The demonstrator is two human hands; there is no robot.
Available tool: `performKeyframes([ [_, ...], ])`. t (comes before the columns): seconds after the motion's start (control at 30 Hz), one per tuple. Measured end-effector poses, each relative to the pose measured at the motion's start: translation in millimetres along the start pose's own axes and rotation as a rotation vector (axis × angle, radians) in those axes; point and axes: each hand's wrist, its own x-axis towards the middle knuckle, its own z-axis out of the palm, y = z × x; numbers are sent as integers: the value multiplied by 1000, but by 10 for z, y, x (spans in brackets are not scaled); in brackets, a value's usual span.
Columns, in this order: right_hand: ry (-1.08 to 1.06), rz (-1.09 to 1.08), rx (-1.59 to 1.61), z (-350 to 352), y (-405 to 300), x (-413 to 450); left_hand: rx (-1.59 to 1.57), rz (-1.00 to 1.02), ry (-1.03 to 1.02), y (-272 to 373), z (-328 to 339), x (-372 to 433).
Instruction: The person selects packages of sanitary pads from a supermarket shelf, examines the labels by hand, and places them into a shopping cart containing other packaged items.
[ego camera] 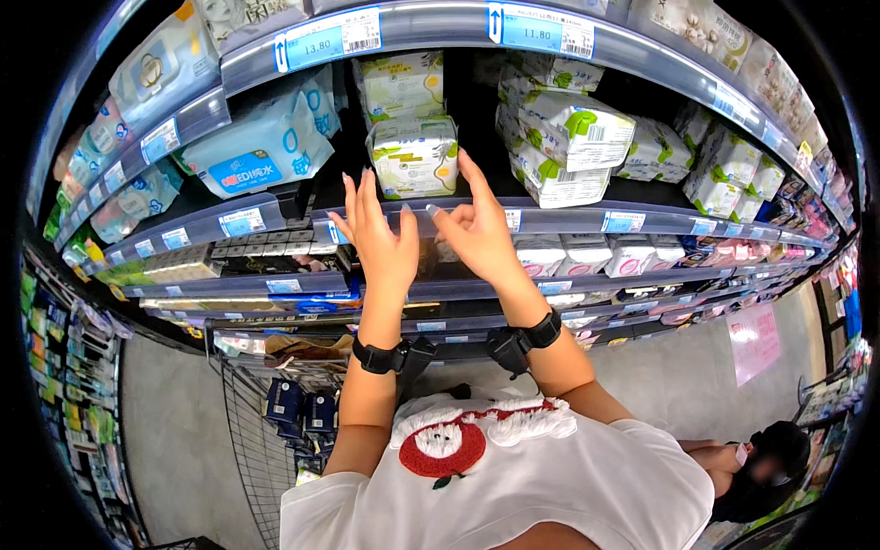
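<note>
Both of my hands are raised at a shop shelf, around a white and green soft pack (pixel 414 158) that stands near the shelf's front edge. My left hand (pixel 381 230) is at the pack's lower left, fingers apart and pointing up, holding nothing. At the right side, my right hand (pixel 474 220) has its raised index finger by the pack's edge; whether it touches cannot be told. Its other fingers are partly curled, with nothing seen in them. Behind the front pack is a similar upright pack (pixel 402 82). Stacked packs (pixel 574 130) of the same colours lie to the right.
Blue wipes packs (pixel 258 155) lie left of my hands. A clear shelf-edge strip (pixel 584 214) with price tags runs below the packs, and another shelf edge (pixel 426 31) is above. A wire shopping cart (pixel 240 419) with dark blue packs (pixel 284 401) stands lower left. A person (pixel 763 467) is lower right.
</note>
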Motion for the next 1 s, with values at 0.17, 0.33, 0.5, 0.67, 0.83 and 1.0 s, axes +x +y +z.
performKeyframes([
  [0.17,15,7,-14,32,4,-19,28,36,-29,-11,14,-7],
  [0.33,17,16,-79,-15,6,-20,30,38,-53,20,84,-18],
  [0.5,78,-179,-106,-16,-99,-101,-52,94,102,58,22,-53],
  [0.67,16,-559,-156,-289,-333,-237,-108,91,227,373,108,-143],
  [0.83,-16,-822,-106,-741,-637,-224,-266,206,310,701,184,-264],
  [1.0,-303,-814,630,-1419,-1211,-466,-395,331,307,1203,406,-326],
])
